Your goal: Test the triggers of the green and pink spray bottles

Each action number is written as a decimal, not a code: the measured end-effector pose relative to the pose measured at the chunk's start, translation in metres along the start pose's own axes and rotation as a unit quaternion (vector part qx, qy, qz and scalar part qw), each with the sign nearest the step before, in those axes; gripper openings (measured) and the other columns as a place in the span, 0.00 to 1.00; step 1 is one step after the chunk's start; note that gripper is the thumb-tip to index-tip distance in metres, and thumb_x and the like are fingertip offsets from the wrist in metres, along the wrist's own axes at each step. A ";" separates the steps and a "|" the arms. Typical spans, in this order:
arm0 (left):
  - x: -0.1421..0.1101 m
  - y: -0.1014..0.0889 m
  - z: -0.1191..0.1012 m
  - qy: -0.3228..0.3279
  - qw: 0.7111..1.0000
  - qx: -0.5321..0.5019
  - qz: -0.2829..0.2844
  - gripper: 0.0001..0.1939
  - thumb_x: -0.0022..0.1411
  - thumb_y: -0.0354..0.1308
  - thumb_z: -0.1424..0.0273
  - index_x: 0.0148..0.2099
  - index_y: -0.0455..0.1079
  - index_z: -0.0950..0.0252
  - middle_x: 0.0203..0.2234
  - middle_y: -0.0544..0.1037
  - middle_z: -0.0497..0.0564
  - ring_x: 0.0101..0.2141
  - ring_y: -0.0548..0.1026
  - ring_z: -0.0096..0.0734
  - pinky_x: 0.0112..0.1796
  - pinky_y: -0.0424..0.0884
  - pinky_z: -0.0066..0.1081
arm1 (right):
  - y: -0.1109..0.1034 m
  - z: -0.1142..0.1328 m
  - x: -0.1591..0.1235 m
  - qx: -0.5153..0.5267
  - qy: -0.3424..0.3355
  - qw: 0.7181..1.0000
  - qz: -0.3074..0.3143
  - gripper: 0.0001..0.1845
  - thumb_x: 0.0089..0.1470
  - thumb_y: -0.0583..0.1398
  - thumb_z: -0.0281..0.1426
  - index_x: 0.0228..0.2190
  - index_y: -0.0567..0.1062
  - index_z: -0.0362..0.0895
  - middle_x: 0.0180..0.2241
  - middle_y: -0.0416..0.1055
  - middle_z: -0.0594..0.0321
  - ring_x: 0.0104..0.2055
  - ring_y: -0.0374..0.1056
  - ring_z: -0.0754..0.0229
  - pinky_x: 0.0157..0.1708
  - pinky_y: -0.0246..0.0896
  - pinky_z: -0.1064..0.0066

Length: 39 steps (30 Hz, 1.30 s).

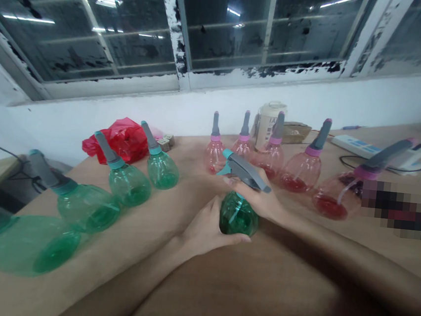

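A green spray bottle (239,218) with a grey and teal trigger head stands near the middle of the table, between both hands. My left hand (211,227) wraps round the lower body of the bottle, its thumb along the near side. At the neck, just under the spray head (246,170), the fingers of my right hand (257,197) are closed; some fingertips are hidden behind the head. Several green spray bottles (129,185) form a row on the left. On the right is a row of pink spray bottles (301,172) with grey and pink heads.
A red plastic bag (123,139) lies at the back left beside small grey blocks (166,143). Behind the pink bottles are a cream canister (269,126) and a brown package (295,132). A white power strip (360,146) with a black cable sits back right, below the window wall.
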State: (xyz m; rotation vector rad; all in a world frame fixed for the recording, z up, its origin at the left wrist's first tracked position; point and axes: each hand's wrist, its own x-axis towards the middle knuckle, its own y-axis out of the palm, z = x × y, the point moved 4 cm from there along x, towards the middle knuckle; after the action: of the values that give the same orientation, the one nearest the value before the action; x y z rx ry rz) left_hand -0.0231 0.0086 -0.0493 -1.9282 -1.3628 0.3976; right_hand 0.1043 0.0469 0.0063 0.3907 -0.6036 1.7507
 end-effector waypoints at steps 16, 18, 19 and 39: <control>-0.001 0.001 0.000 -0.013 1.000 0.009 -0.009 0.43 0.44 0.65 0.50 0.58 0.56 0.63 0.49 0.69 0.60 0.52 0.68 0.58 0.49 0.66 0.56 | -0.001 -0.003 0.002 -0.049 0.003 0.999 0.011 0.12 0.53 0.59 0.41 0.27 0.71 0.46 0.23 0.65 0.69 0.27 0.62 0.64 0.29 0.59 0.70; -0.001 0.001 -0.002 -0.010 1.000 0.006 -0.010 0.43 0.44 0.66 0.50 0.57 0.56 0.63 0.50 0.69 0.60 0.52 0.68 0.57 0.49 0.66 0.54 | -0.001 -0.001 0.001 -0.051 -0.007 0.999 0.009 0.11 0.54 0.58 0.41 0.28 0.71 0.47 0.23 0.65 0.69 0.27 0.63 0.63 0.30 0.60 0.69; -0.001 0.000 -0.002 -0.010 1.000 0.006 -0.010 0.42 0.44 0.66 0.50 0.57 0.56 0.64 0.50 0.69 0.60 0.52 0.68 0.57 0.49 0.67 0.53 | -0.002 0.000 0.001 -0.052 -0.011 0.999 0.007 0.11 0.54 0.58 0.41 0.28 0.71 0.47 0.23 0.66 0.69 0.27 0.63 0.63 0.30 0.60 0.69; 0.000 0.001 0.001 -0.008 1.000 0.028 -0.001 0.45 0.44 0.65 0.48 0.58 0.55 0.65 0.52 0.67 0.62 0.53 0.66 0.55 0.51 0.64 0.52 | -0.002 0.000 0.000 -0.029 -0.017 0.999 -0.007 0.06 0.51 0.59 0.31 0.32 0.75 0.45 0.29 0.73 0.66 0.33 0.69 0.60 0.37 0.64 0.67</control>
State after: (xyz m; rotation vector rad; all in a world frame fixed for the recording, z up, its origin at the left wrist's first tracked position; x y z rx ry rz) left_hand -0.0229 0.0088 -0.0506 -1.8827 -1.3498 0.4463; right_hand 0.1066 0.0474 0.0072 0.3851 -0.6735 1.7117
